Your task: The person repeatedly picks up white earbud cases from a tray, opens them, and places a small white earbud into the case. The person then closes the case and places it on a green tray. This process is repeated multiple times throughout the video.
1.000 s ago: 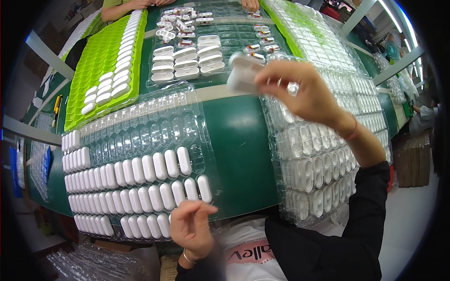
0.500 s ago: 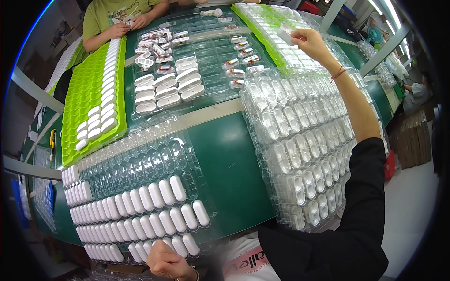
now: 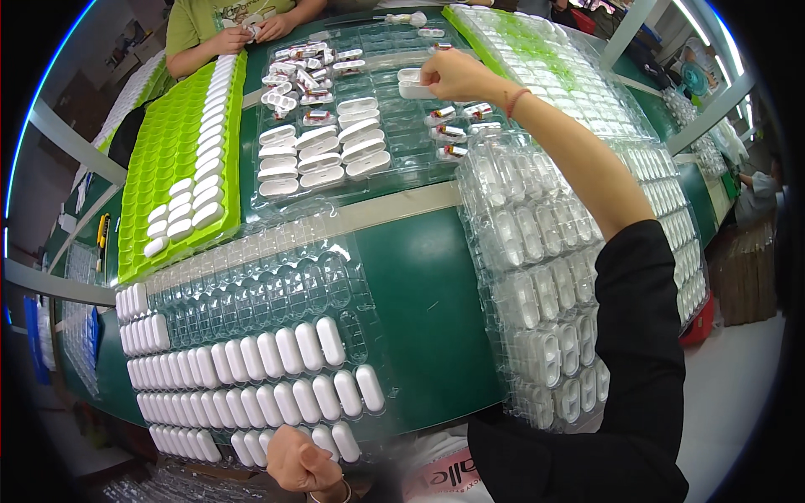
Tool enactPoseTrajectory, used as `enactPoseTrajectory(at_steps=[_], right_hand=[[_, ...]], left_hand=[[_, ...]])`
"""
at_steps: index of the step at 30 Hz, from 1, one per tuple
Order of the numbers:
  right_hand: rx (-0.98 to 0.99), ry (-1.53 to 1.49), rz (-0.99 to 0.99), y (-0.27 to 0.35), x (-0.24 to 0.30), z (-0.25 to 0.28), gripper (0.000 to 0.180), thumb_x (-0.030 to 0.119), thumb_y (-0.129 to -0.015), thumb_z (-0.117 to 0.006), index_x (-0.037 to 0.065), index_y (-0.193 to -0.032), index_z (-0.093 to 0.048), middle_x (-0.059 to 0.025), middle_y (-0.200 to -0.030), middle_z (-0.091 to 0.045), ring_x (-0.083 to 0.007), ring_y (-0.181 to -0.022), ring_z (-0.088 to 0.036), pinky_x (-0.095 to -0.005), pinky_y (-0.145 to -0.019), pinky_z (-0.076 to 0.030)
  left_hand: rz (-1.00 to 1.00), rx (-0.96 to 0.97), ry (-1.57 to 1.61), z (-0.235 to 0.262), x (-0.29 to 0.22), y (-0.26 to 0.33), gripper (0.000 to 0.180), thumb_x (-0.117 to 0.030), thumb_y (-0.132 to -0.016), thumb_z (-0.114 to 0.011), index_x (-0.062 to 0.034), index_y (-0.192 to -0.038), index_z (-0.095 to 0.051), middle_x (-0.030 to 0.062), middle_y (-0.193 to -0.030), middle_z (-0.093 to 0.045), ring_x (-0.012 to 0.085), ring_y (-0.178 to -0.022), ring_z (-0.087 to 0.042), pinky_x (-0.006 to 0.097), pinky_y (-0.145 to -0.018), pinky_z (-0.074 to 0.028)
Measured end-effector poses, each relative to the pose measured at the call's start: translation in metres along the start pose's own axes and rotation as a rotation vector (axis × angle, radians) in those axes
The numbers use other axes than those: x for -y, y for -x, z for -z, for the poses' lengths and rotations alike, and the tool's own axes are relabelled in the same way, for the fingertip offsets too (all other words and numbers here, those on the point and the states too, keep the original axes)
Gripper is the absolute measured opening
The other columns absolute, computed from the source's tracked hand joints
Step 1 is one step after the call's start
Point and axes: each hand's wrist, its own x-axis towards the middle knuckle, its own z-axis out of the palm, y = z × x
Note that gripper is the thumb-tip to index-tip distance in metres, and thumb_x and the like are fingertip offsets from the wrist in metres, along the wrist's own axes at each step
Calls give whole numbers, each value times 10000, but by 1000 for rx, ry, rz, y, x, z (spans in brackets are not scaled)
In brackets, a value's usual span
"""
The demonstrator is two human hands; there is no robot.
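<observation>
Filling looks partial: we find closed white cases point(image 3: 288, 352) in the lower rows of the near clear tray point(image 3: 251, 289), while most cavities in its upper rows are unoccupied. Our right hand point(image 3: 461, 80) pinches an open white case point(image 3: 412, 85) between thumb and fingers, above the far clear tray point(image 3: 407, 138). That tray carries a block of open cases point(image 3: 319, 161) and scattered red-and-white pieces point(image 3: 449, 132). Our left hand point(image 3: 303, 461) is loosely curled at the near tray's lower edge; we cannot tell whether it holds anything. White ovals point(image 3: 210, 151) occupy the green tray's point(image 3: 159, 142) right side.
</observation>
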Motion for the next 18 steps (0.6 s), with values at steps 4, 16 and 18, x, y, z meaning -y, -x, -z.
enactPoseTrajectory(at_steps=[4,16,18], right_hand=[[24,66,-39,-28,-4,-32,158,42,-706,-615,17,-826,-715,-153,-819,-702,-300,-758,-673,-365,-710,-529],[161,-229,5,-36,-10,-6,168,132,-763,-648,8,-857,-713,-103,-747,-695,-176,-636,-661,-322,-612,-529],[158,-149,126,-29,1,17,219,197,-825,-643,-11,-867,-698,-47,-698,-665,-127,-577,-607,-290,-544,-496]], left_hand=[[-25,-91,-25,-3,0,2,541,-141,-971,-452,-55,-442,-369,33,-417,-345,117,-376,-319,267,-417,-173],[173,-62,-101,23,8,-2,413,-151,-941,-517,0,-557,-542,63,-477,-465,184,-414,-412,313,-416,-266],[110,22,-264,39,16,-14,115,-18,-893,-563,49,-827,-629,155,-730,-621,266,-627,-592,338,-577,-465]])
